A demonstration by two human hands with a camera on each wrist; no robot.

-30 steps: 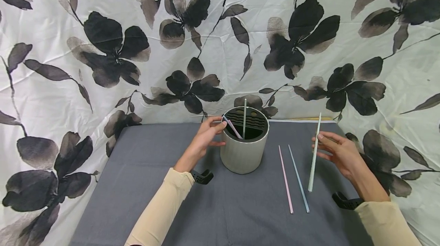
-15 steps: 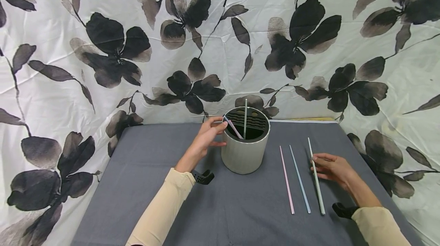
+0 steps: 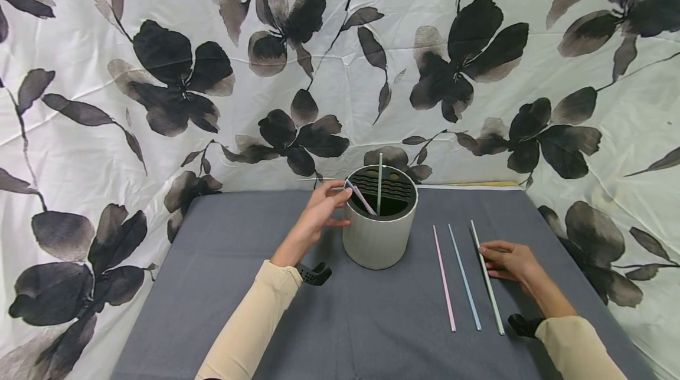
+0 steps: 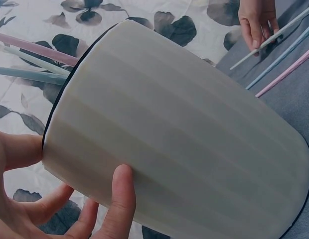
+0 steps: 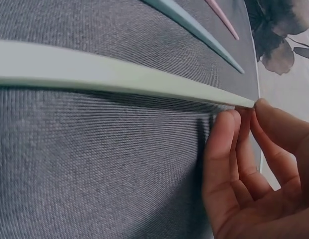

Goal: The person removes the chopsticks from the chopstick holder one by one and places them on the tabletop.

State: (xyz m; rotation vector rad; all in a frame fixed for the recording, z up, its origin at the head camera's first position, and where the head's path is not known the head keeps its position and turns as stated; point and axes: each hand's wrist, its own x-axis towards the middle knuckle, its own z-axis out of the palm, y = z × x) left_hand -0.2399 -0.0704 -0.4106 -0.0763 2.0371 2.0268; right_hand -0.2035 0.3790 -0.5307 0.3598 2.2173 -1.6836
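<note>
A pale grey round utensil holder [image 3: 376, 244] stands on the dark grey cloth. My left hand [image 3: 316, 215] grips it at its upper left side, thumb near the rim and fingers against the wall. Out of its top stick a pale green chopstick [image 3: 379, 185], a pink one [image 4: 37, 47] and a blue one [image 4: 30, 74]. To the right, my right hand [image 3: 511, 262] pinches another pale green chopstick [image 5: 119, 74] near one end, between thumb and fingertips. That chopstick lies low over the cloth, beside a blue chopstick [image 3: 464, 277] and a pink chopstick [image 3: 443, 278], roughly side by side.
The grey cloth [image 3: 212, 285] covers the table. Behind and at both sides hangs a white fabric [image 3: 340, 73] with dark flowers. A thin yellowish strip [image 3: 478, 183] runs along the back edge, right of the holder.
My right hand has brought the pale green chopstick down from a raised, upright position, laying it low beside the blue one and shifting slightly left. The left hand and holder have stayed put.
</note>
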